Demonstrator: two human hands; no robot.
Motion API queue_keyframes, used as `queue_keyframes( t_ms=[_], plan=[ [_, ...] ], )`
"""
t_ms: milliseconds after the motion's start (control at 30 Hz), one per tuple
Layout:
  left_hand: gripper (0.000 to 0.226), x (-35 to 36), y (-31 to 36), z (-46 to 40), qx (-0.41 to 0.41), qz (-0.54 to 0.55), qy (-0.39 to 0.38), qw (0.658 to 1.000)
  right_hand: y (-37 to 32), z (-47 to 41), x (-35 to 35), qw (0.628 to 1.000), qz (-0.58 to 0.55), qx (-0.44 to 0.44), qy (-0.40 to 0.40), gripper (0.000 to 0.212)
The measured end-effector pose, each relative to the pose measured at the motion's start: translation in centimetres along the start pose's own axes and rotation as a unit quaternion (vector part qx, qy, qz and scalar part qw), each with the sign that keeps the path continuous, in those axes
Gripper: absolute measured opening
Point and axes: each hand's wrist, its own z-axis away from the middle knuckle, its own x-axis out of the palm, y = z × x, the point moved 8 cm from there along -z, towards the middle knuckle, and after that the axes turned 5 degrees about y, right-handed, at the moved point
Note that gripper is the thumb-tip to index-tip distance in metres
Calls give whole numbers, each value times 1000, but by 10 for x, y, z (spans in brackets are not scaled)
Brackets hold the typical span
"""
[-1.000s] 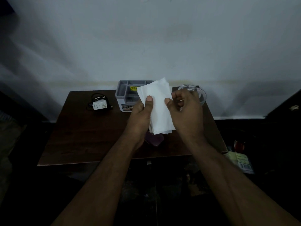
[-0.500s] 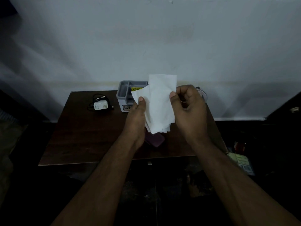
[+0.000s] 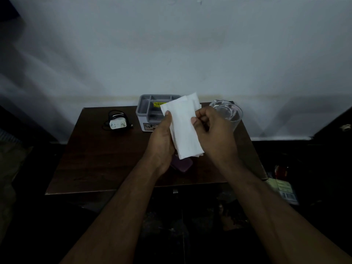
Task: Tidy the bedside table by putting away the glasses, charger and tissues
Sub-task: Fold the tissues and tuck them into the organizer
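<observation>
**Squaring the tissue stack**

Both grips pinched on tissues (image 3: 185, 130): left hand (image 3: 162, 141), right hand (image 3: 213, 134). Held above surface (image 3: 95, 159), before grey organiser (image 3: 152, 109). Better to align edges first, then lower flat. Charger (image 3: 117, 123) untouched, far left.

Dim bedroom; bedside table (image 3: 99, 161), charger (image 3: 117, 124)

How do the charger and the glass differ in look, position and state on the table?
The charger is white and opaque with a dark cable coiled round it; the glass is clear and see-through. The charger lies at the table's back left, the glass at its back right. The charger shows in full, while the right hand covers part of the glass. Both rest on the table, and neither appears to be held.
</observation>
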Motion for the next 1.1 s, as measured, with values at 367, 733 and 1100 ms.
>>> queue_keyframes(
  t_ms=[367, 733, 1100],
  plan=[
    [38, 3, -7, -1, -25, -5, -22, 999, 0, -4, -2, 999, -28, 12, 31, 23],
    [63, 10, -1, 2, -18, 27, -40, 999, 8, -3, 3, 995, -72, 63, -13, 21],
    [66, -6, 8, -2, 19, 46, 11, 999, -33, 19, 1, 964, -222, -18, -144, 17]
  ],
)
